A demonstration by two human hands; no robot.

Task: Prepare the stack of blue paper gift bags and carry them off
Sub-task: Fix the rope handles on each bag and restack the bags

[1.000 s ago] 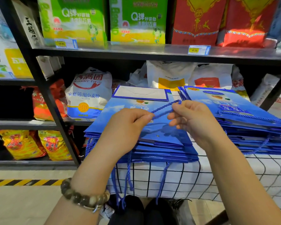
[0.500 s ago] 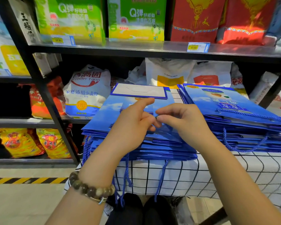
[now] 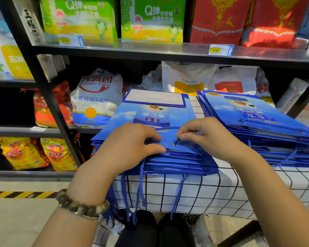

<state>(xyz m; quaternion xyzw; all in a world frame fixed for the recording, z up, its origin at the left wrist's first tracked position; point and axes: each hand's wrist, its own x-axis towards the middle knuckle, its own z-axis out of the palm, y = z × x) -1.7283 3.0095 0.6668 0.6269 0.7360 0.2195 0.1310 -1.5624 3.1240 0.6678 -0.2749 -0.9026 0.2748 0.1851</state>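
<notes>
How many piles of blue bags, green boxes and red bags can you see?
Blue bag piles: 2
Green boxes: 2
Red bags: 2
Total: 6

**Concealed and cropped regions, head view**

The left hand (image 3: 130, 145) covers the near-left corner of the top bag (image 3: 150, 120). Whether its thumb slips under the bag's edge cannot be told. The right hand (image 3: 209, 138) hides where the handle cord (image 3: 176, 142) runs on from its pinched tip. The second stack (image 3: 257, 125) runs off the right edge. The green boxes (image 3: 82, 16) are cropped at the top.
</notes>
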